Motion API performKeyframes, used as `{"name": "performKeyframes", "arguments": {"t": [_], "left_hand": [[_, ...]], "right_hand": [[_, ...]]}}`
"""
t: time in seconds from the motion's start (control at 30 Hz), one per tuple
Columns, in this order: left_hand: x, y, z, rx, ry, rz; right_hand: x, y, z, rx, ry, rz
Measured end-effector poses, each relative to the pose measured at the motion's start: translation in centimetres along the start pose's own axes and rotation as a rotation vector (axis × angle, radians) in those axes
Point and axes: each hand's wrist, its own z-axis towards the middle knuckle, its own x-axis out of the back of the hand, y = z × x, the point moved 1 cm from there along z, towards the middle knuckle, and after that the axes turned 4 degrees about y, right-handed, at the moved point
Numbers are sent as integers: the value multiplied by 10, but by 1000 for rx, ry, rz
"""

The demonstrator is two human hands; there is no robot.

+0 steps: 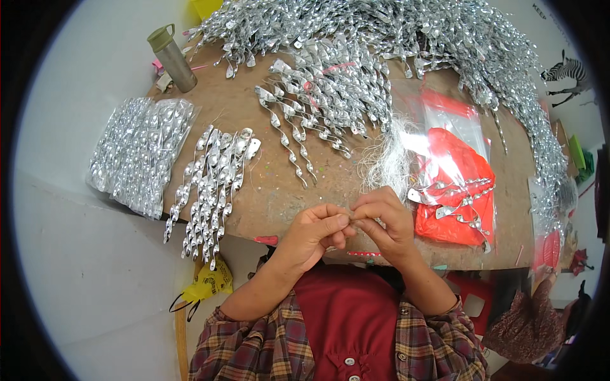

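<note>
My left hand (318, 232) and my right hand (386, 222) meet at the table's near edge, fingertips pinched together. Whatever they pinch is too small to make out. Just beyond my right hand lies a loose bundle of white threads (393, 155). Right of that hand, several twisted silver foil strips (460, 206) rest on a red plastic bag (454, 152). A spread of silver spiral strips (213, 178) lies to the left, partly over the table's edge. Farther off, in the middle, is a larger pile of silver spirals (337, 89).
A clear bag packed with silver spirals (140, 152) stands at the left edge, below a metal flask (173, 60). A big heap of silver strips (432, 25) covers the back and right of the brown table (267, 203). A yellow bag (213, 279) hangs below.
</note>
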Motion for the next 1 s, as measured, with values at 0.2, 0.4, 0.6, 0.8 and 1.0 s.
{"name": "performKeyframes", "arguments": {"t": [0.2,0.4,0.6,0.8,1.0], "left_hand": [[-9,2,-3,-125,5,114],[-8,-1,-3,-194,70,178],[-11,-3,-5,-211,126,293],[-18,-3,-8,-273,169,445],[-13,2,-11,-251,203,446]], "right_hand": [[-1,9,-8,-154,70,36],[1,-3,-4,20,58,-154],[-1,-4,-5,240,135,-391],[-3,-9,-2,275,154,-460],[8,-6,-2,52,195,-291]]}}
